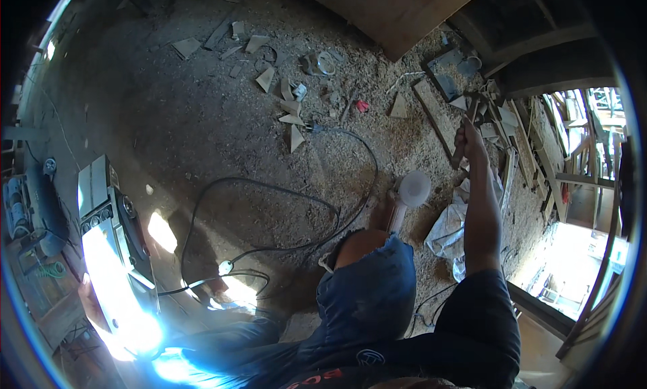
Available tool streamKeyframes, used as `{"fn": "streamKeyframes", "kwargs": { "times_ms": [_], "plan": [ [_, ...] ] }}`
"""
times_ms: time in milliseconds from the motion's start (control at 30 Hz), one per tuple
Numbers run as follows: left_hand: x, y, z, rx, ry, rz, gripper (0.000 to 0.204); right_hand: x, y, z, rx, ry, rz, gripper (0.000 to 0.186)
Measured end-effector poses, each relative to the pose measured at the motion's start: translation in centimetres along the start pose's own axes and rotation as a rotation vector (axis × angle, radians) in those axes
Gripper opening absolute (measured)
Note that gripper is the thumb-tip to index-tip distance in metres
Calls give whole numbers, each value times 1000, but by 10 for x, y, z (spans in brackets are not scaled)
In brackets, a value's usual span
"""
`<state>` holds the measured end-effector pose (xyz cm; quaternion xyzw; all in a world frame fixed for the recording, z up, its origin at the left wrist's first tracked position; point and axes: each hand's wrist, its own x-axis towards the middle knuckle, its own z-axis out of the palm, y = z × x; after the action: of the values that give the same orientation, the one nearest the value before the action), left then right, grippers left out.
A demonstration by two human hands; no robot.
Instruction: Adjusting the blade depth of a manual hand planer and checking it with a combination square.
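Observation:
At the left my left hand (pixel 89 298) grips the edge of a corded power tool (pixel 128 235) that looks like an electric planer. Its long flat metal face is turned up and glares white in the sun; much of the hand is hidden behind it. My right arm reaches far out to the right. There my right hand (pixel 470 141) is closed around the wooden handle of what looks like a hammer (pixel 458 158). The tool's head end is hard to make out against the scrap wood. A black power cord (pixel 232 180) runs from the planer to a plug (pixel 314 127) on the ground.
Wood shavings and offcuts (pixel 265 79) litter the dirt floor. Boards (pixel 526 143) lean in a pile at the right. A crumpled pale sack (pixel 448 224) lies under my right arm. Near my bent knee is a pale round thing (pixel 414 189). A wooden panel (pixel 397 15) juts in above.

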<state>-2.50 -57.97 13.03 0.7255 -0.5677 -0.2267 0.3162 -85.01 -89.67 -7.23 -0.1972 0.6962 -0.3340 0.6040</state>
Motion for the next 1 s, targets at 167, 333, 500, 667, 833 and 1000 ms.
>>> {"fn": "streamKeyframes", "kwargs": {
  "times_ms": [167, 333, 500, 667, 833, 1000],
  "plan": [
    [-9, -17, -5, 109, 70, 29, 50, -7, 1, 23, -104, -68, 3, 36],
    [-9, -7, -1, -45, 42, -50, 48, -8, 7, 29, -191, -135, 8, 35],
    [1, 20, 4, -199, 0, -134, 46, 6, 30, 17, -1017, 249, -936, 32],
    [22, 70, 23, -369, -39, -231, 45, 11, 31, -85, -1535, 508, -962, 30],
    [24, 28, 1, 1, 6, 43, 58, 4, 22, -107, -1590, 544, -919, 34],
    [22, -24, -17, 623, 53, 580, 82, 58, 23, -133, -1599, 629, -749, 37]
  ]
}}
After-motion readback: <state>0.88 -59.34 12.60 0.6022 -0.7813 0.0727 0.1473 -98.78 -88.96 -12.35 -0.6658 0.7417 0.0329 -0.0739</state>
